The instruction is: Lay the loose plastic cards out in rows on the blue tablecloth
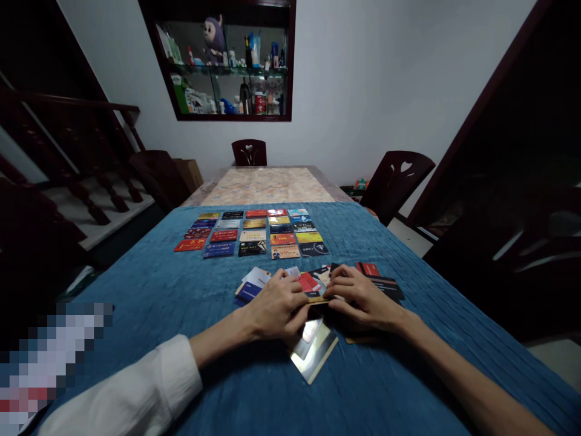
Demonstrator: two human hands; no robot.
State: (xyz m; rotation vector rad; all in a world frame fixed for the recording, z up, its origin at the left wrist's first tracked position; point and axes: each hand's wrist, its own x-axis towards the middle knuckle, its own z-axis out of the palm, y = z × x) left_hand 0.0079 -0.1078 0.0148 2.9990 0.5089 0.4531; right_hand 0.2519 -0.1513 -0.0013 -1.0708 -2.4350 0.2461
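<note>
Near the front of the blue-covered table, my left hand (282, 304) and my right hand (358, 298) are over a loose pile of plastic cards. Curled fingers of both hands meet the ends of a gold-edged card (318, 300) between them. A red card (308, 282) lies just beyond it. Silvery-gold cards (313, 354) stick out toward me below the hands. White and blue cards (249, 292) spread out left of my left hand; black cards (388, 287) and a red one fan out beyond my right. My fingers hide part of the pile.
Farther off, cards lie face up in a grid of rows, including an orange card (285, 252) and a blue card (219, 249). A blue cloth (149, 290) covers the near table. Dark chairs (399, 175) stand around it, and a wall cabinet (231, 118) is behind.
</note>
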